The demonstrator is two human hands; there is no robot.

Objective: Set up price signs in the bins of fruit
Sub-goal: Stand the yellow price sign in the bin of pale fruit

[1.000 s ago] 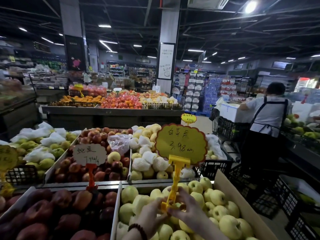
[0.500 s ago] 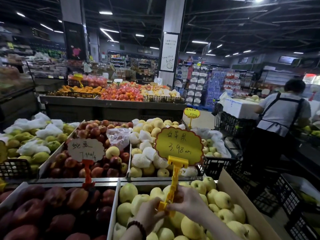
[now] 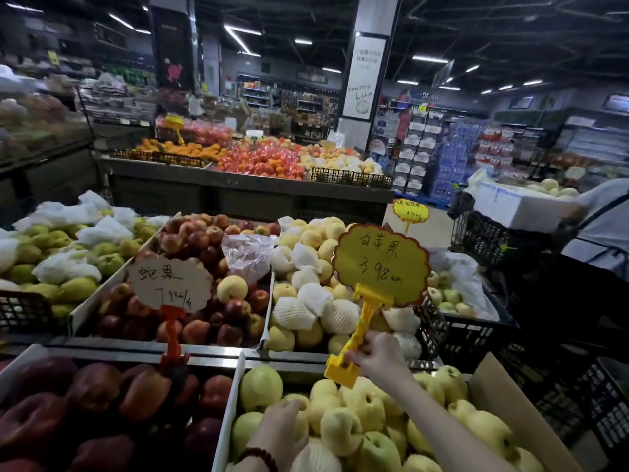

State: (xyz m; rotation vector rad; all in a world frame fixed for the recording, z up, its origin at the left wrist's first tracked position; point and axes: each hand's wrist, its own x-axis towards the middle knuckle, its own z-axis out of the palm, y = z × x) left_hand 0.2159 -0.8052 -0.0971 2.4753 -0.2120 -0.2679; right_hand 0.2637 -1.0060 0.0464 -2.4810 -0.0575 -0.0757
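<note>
A yellow scalloped price sign [image 3: 381,264] with handwritten characters and "3.98" stands on a yellow plastic clip holder [image 3: 355,338]. My right hand [image 3: 377,356] grips the holder's lower stem, and its clip base hangs just above the pale green apples [image 3: 343,427] in the cardboard bin [image 3: 500,400]. My left hand [image 3: 282,434], with a dark bead bracelet on the wrist, rests on an apple at the bin's near left. A white sign on a red holder [image 3: 170,284] stands at the back edge of the dark red apple bin [image 3: 20,361].
Beyond lie bins of red apples [image 3: 204,267], net-wrapped yellow fruit [image 3: 306,298] and green pears [image 3: 68,264]. Black plastic crates [image 3: 476,332] stand at the right. A person in an apron [image 3: 599,229] works at the far right beside a white box. Another small yellow sign [image 3: 410,211] stands behind.
My left hand has let go of the holder and dropped onto the apples. My right hand has lifted the sign holder up and toward the bin's back edge.
</note>
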